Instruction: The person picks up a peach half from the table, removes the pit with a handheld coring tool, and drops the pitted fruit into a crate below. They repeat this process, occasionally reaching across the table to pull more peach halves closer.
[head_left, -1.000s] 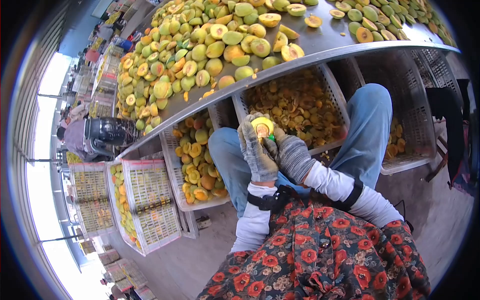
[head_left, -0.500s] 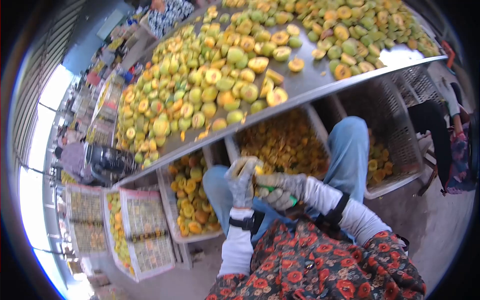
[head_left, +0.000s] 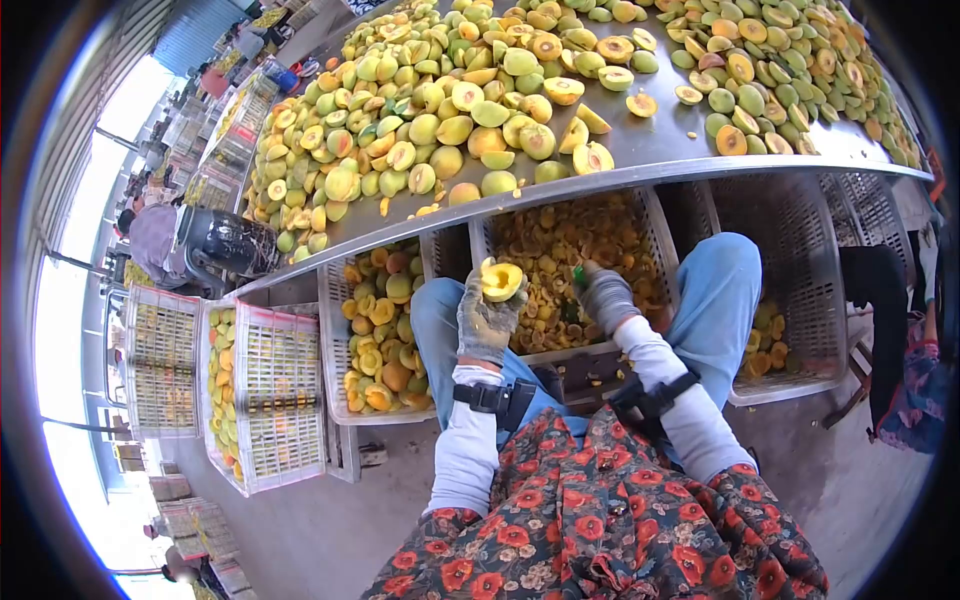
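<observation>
Steel bench [head_left: 668, 140] is heaped with cut fruit [head_left: 420, 100] to its front lip, so a knock could roll pieces into the crate [head_left: 660, 225] of scraps below. Left hand [head_left: 485, 322] has its grip closed on a fruit half [head_left: 500, 279] by that crate's rim, where a slip likely sends it floorward. Right hand [head_left: 607, 298] has its grip closed on a green-handled tool [head_left: 578, 274] near the other glove, a possible cut hazard.

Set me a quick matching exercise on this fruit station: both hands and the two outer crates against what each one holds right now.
1 left hand
2 right hand
3 left crate
4 right crate

A mostly bare mesh inside
B grips a green tool over the middle crate
C piled with fruit halves
D holds a fruit half

Pairs: 1-D, 2-B, 3-C, 4-A
</observation>
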